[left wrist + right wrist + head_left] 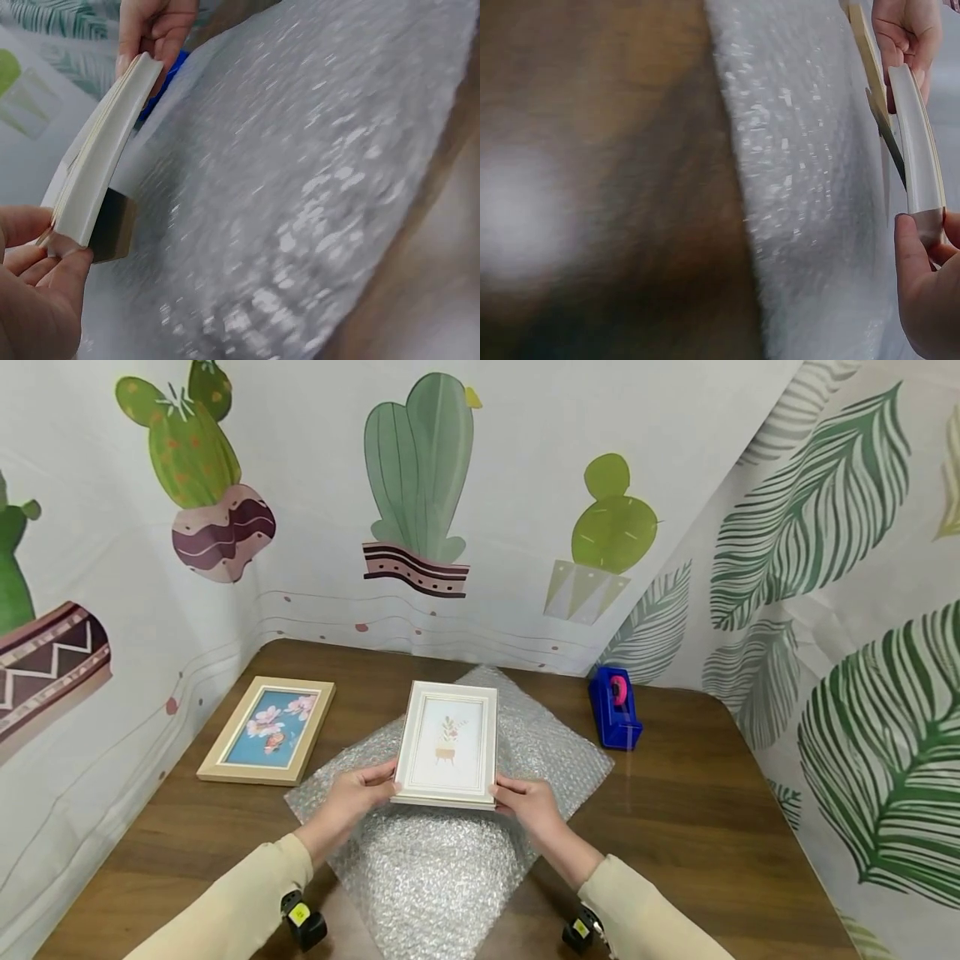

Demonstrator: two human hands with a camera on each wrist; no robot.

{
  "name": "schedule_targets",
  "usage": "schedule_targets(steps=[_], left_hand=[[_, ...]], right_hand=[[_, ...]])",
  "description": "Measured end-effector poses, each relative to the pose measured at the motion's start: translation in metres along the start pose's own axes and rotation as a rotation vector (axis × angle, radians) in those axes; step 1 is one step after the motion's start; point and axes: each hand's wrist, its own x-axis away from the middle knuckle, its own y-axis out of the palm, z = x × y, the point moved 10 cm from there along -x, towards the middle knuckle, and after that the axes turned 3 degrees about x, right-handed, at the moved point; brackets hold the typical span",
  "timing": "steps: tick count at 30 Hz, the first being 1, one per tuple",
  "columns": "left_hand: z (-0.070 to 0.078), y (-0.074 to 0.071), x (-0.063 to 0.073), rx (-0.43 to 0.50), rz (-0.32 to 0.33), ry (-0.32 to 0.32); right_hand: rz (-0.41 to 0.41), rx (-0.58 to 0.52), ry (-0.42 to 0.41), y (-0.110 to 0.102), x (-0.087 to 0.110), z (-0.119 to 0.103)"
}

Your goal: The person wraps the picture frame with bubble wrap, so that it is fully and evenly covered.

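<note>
Bubble wrap [442, 877] lies spread as a large diamond across the middle of the table [697, 835], its far corner close to the back edge and its near part running toward the person. Just beside its left corner a flower picture frame [207, 768] lies face up, pale wood around pink blossoms on blue; near the right corner stands a blue tape dispenser [618, 727] with a pink core. Neither sits between the hands and the wrap. The white picture frame [446, 743] is held up over the wrap, face tilted toward the person, with a dark flap [111, 225] jutting from its back. The left hand [360, 795] pinches its lower left corner between thumb and curled fingers; the right hand [529, 803] pinches the lower right corner likewise. The tabletop is brown wood grain with rounded far corners. Behind it hangs white cloth [315, 468], printed with potted cacti at the left and centre and green striped leaves at the right.
</note>
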Motion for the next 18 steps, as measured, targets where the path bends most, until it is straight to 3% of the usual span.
schedule_targets(steps=[9,18], left_hand=[[-0.017,0.015,0.006,0.035,-0.002,-0.046],[-0.019,0.028,0.006,0.080,0.020,-0.072]], right_hand=[[-0.041,0.041,0.000,-0.009,0.011,0.017],[0.021,0.038,0.022,-0.023,0.014,0.025]])
